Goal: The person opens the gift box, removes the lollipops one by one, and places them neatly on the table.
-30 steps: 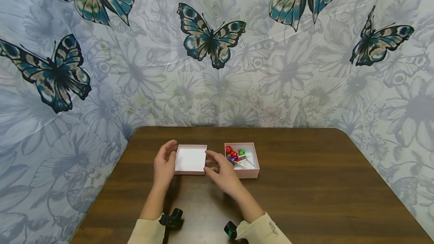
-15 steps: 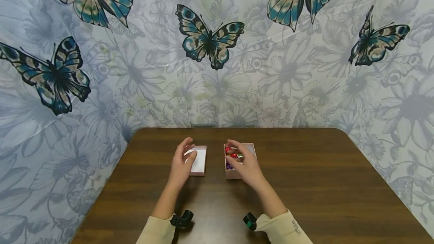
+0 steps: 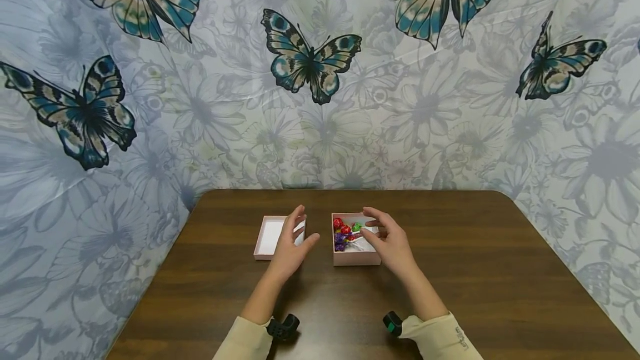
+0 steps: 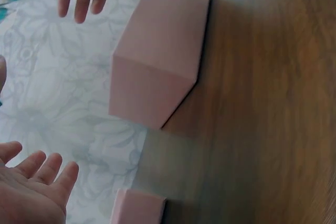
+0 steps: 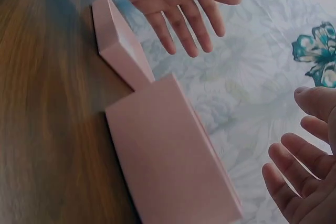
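A pink box (image 3: pixel 356 259) stands on the table with several lollipops (image 3: pixel 343 233) in red, green and purple wrappers, their white sticks pointing right. Left of it lies a shallow pink lid (image 3: pixel 270 238), white inside and facing up. My left hand (image 3: pixel 289 249) hovers over the lid's right side, fingers spread and holding nothing. Over the box's right edge is my right hand (image 3: pixel 395 244), its fingers loosely bent and nothing between them; it covers part of the box. Both hands also appear in the wrist views, apart from the box's pink walls (image 5: pixel 168 150).
The brown wooden table (image 3: pixel 475 271) reaches back to a wall cloth (image 3: pixel 425 104) printed with flowers and butterflies. Black bands (image 3: pixel 283 327) sit at both wrists, by the cream sleeves.
Both hands have moved right: the left from the lid's left side to its right, the right from the lid to the box's right edge. Box and lid stay put.
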A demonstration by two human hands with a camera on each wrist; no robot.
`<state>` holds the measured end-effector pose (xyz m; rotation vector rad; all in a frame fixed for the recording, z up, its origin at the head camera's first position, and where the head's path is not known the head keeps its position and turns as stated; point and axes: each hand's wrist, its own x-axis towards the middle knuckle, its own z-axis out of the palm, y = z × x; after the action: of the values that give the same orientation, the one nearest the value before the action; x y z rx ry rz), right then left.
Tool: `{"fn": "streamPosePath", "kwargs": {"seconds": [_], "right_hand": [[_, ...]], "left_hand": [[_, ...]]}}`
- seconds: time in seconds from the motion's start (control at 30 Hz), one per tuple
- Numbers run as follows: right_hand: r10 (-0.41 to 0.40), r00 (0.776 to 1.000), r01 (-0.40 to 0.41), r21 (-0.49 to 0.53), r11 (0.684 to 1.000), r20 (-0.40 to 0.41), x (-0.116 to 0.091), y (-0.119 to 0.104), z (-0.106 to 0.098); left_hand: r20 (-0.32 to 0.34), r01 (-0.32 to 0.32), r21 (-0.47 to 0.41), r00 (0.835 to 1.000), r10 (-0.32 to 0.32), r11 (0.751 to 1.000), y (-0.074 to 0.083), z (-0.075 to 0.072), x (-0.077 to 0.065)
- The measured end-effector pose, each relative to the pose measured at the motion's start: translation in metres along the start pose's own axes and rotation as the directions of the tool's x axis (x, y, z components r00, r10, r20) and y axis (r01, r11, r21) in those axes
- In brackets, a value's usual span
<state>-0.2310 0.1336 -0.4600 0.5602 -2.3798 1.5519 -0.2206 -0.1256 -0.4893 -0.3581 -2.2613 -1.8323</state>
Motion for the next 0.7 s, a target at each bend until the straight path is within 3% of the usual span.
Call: {"fn": "streamPosePath", "kwargs": {"seconds": [0.4, 0.7], "right_hand": [[0.027, 0.999, -0.028, -0.031, 0.999, -0.028, -0.003, 0.021, -0.010], [-0.001, 0.999, -0.001, -0.054, 0.999, -0.037, 0.000, 0.034, -0.011]], "left_hand": [[0.087, 0.083, 0.055, 0.992, -0.087, 0.995, -0.016, 0.032, -0.001], [0.129, 0.101, 0.111, 0.985, -0.115, 0.989, -0.027, 0.046, -0.001]]}}
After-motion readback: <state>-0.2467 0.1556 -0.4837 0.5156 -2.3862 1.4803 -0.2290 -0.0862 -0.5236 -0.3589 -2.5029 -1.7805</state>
